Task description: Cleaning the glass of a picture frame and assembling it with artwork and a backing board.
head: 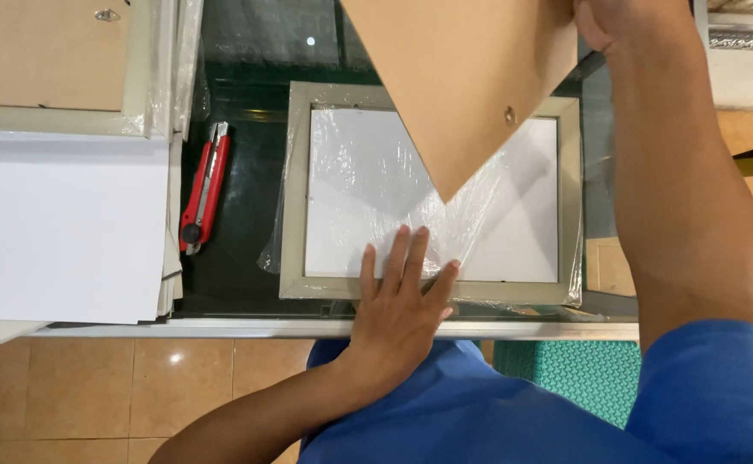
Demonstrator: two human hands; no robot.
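— Left hand (398,301), where is it?
— Flat, fingers spread, on the picture frame's (432,193) lower edge, pressing its plastic wrap.
— And the right hand (604,17)?
— Raised above the frame, clamped on the brown backing board (471,77), tilted corner-down.

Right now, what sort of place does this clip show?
Probably a picture-framing workbench. A plastic-wrapped frame lies on a glass tabletop, a brown backing board is lifted over it, and a red utility knife lies beside stacked white sheets.
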